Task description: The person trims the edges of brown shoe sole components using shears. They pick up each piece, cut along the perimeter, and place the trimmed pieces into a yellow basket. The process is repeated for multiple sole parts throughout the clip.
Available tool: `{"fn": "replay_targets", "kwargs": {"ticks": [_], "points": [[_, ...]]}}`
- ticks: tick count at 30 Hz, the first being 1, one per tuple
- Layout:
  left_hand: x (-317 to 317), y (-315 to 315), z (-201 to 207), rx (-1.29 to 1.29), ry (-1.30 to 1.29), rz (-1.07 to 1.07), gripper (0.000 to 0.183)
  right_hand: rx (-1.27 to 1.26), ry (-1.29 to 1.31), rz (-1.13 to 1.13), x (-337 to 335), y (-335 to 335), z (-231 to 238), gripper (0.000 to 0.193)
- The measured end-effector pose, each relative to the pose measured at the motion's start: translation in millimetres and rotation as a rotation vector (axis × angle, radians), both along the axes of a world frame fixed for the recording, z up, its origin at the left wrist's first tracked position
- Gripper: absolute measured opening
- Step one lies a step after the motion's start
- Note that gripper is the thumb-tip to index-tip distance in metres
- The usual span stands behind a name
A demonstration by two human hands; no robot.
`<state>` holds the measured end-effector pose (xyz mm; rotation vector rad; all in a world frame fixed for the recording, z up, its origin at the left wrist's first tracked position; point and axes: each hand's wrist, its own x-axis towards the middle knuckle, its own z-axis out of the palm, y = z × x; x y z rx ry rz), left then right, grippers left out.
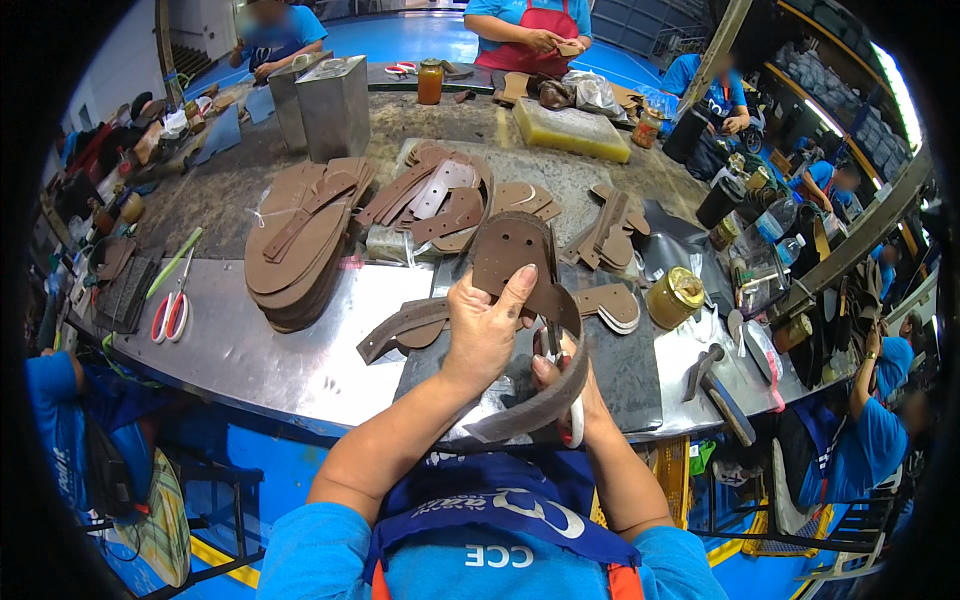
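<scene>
- The grip of the left hand: thumb pressed on top, pinching the brown strap just right of the frame's middle.
- The grip of the right hand: fingers closed round the scissors, lower centre; I can't tell whether the blades are apart.
- The strap is held above the table, its long tail curling down past the right hand toward the lower centre.
- Done, by the look of it: the strap is cut to shape and punched — two big holes show near its rounded end.
- Left, I'd judge: trimming, since the scissors are in hand, and joining to a sole — nothing is fixed to it.
- Soles lie stacked left of centre, more straps heaped at upper centre; both look unassembled.
- Jar and hammer sit at right, out of both hands.
</scene>
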<state>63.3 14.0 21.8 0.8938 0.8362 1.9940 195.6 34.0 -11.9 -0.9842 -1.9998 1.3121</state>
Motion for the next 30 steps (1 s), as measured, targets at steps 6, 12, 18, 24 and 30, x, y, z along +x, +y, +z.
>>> {"fn": "replay_targets", "kwargs": {"ticks": [6, 12, 18, 24, 30], "points": [[-2.1, 0.5, -5.7, 0.002, -0.006, -0.01, 0.014, 0.07, 0.143, 0.001, -4.1, -4.8, -2.7, 0.031], [-4.6, -3.7, -5.2, -0.017, 0.089, -0.066, 0.014, 0.125, 0.066, 0.054, 4.0, 3.3, 7.7, 0.029], [3.5, -6.4, -3.2, -0.011, 0.058, -0.078, 0.014, 0.071, -0.006, 0.119, 9.2, 7.0, 11.9, 0.029], [-3.7, -10.1, 0.6, -0.026, 0.116, -0.13, 0.014, 0.033, 0.048, 0.119, 14.5, 0.9, 18.5, 0.027], [-5.7, -12.5, 2.2, -0.038, 0.155, -0.167, 0.012, 0.171, 0.09, 0.134, 14.4, 6.2, 17.1, 0.034]]}}
